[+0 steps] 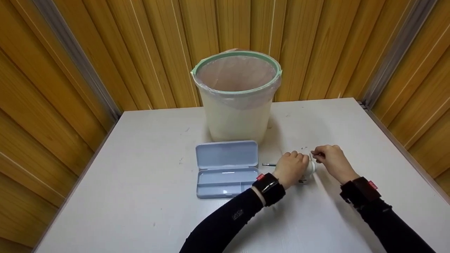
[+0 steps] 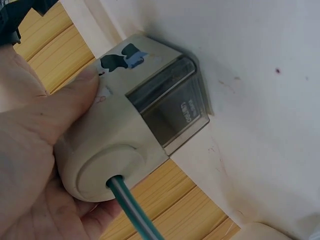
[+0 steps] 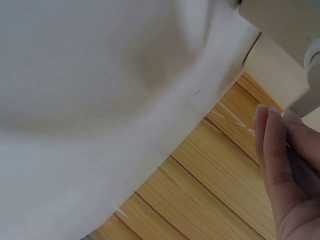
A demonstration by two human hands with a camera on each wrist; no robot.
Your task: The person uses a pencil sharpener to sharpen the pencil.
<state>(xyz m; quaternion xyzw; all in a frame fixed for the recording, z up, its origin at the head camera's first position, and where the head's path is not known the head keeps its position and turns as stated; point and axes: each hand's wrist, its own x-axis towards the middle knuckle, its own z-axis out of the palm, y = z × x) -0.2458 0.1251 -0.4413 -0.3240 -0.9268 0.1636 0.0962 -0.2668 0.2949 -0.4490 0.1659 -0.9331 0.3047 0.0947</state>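
Clearly, pencil (image 2: 134,212) in sharpener (image 2: 107,125), hole (image 2: 108,183) only in left-wrist view

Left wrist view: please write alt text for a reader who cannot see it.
A pale pencil sharpener is held in the grip of a person's left hand, a green striped pencil inserted in its round front. It has a transparent compartment. Behind are a white table and wood-patterned panels.

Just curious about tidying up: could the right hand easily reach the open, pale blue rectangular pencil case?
Probably not directly: the left hand, gripping the off-white plastic crank sharpener, sits between the right hand and the case.
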